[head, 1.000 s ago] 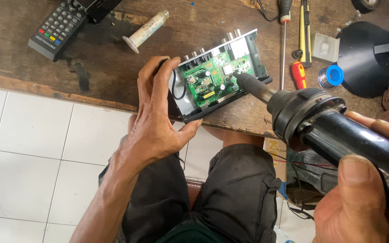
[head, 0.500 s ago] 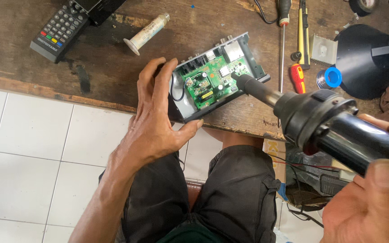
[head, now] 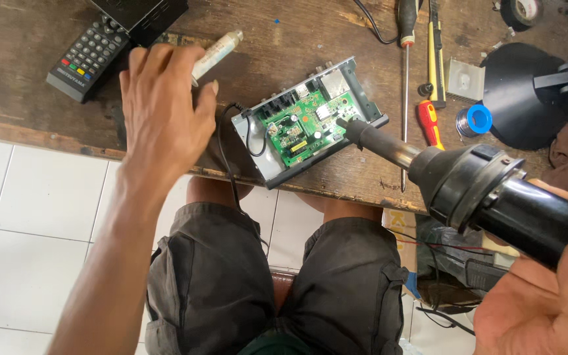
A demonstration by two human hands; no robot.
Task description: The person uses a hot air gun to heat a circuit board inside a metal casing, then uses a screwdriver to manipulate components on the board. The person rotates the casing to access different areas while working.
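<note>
Head view: worn dark wooden bench (head: 297,39) edges white floor tiles (head: 27,217); left hand (head: 162,108) hovers released, right hand (head: 540,302) grips black hot-air gun (head: 481,190) over open grey box's green circuit board (head: 300,125).

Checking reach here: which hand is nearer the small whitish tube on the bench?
Left. The left hand hovers right beside the tube; the right hand grips the hot-air tool far off.

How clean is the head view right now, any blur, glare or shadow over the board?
Head view: the green circuit board is sharp and evenly lit, no glare on it. The black hot-air tool is close to the lens, looms large and is slightly soft. The left hand is a little motion-blurred and shades the table beside it.
</note>
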